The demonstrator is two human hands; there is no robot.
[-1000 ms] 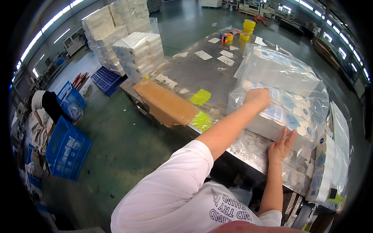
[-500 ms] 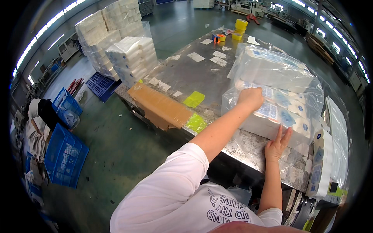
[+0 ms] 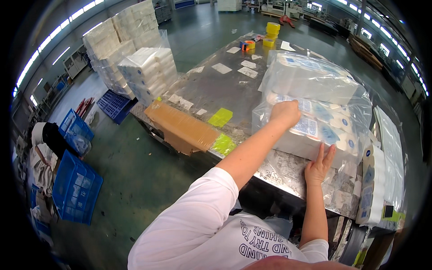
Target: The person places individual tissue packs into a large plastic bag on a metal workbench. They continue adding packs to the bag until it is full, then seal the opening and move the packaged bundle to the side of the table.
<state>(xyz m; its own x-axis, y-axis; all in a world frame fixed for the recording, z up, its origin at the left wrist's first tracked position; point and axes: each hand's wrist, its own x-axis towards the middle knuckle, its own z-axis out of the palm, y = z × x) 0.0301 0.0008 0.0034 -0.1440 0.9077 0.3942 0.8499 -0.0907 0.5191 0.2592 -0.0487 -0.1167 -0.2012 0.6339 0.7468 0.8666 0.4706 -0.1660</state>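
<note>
Wrapped packs of toilet rolls lie in a large clear plastic bag [image 3: 260, 118] on the table's right part. My left hand [image 3: 286, 113] is closed in a fist, apparently on the bag's film, above the left end of the near pack [image 3: 333, 130]. Behind that pack is a taller white one [image 3: 310, 81], also under the film. My right hand [image 3: 318, 170] holds nothing; its spread fingers rest against the near pack's front side. Just what film lies inside the left fist is hidden.
A brown cardboard strip [image 3: 180, 126] covers the table's [image 3: 234, 94] left edge. Yellow tape rolls [image 3: 272, 30] stand at the far end. More roll packs [image 3: 372, 184] sit at the right edge, stacked bagged packs [image 3: 150, 74] at left. A person [image 3: 47, 137] bends near blue crates [image 3: 77, 186].
The view has shifted slightly, so the table appears a little further left. Both hands keep almost the same places on the bag and the near pack.
</note>
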